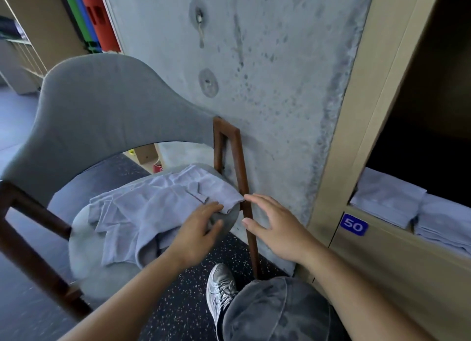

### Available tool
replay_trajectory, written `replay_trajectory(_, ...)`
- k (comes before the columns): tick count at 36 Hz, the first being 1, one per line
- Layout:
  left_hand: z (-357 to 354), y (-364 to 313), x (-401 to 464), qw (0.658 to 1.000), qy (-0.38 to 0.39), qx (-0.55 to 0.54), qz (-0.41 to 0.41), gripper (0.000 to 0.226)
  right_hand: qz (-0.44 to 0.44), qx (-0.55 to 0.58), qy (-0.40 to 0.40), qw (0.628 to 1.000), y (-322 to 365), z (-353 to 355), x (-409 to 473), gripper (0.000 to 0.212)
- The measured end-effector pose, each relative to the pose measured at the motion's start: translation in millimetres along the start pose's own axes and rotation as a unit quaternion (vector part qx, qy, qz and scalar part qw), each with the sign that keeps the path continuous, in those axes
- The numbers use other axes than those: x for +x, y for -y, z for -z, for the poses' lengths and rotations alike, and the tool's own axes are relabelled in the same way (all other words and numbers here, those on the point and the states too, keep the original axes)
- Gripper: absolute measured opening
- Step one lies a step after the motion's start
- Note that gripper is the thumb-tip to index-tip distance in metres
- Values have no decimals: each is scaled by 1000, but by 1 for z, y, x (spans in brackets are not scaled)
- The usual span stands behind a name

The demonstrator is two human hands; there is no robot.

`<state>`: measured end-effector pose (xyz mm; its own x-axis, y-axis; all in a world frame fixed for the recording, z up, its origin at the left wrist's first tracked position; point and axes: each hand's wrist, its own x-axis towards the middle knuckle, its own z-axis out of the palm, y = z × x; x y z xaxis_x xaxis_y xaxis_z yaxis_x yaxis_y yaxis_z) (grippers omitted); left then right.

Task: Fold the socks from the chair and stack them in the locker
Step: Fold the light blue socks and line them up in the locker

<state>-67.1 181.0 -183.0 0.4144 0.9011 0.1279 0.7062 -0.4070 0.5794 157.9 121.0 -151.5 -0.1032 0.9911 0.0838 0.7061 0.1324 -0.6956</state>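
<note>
Clearly soft and light, the pale grey socks (153,208) lie in a loose, overlapping heap on the round seat of the chair (107,106), lower left of centre. They will drape and slide, so a pinch at a cuff or toe edge suits best. The left hand (196,228) rests at the heap's near edge, fingers lightly curled, gripping nothing clearly. The right hand (275,228) hovers spread wide. Individual socks cannot be counted; two folded stacks (387,198) sit in the locker (382,264) at right.
</note>
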Motion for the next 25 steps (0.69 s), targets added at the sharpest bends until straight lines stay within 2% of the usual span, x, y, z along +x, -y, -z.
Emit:
replay_trajectory(5,-11,9,10,997,20,70,-15,39,-4,5,3,1000,-4,-4,4,57)
replay_trajectory(13,-21,9,21,992,21,124,-27,54,-14,13,-8,1000,-7,-1,6,53)
replay_trajectory(21,0,-7,29,998,3,53,-27,52,-29,24,-33,999,-8,12,1,52)
replay_trajectory(25,15,-25,33,998,-31,-9,-53,39,-40,28,-49,998,-7,23,-4,52)
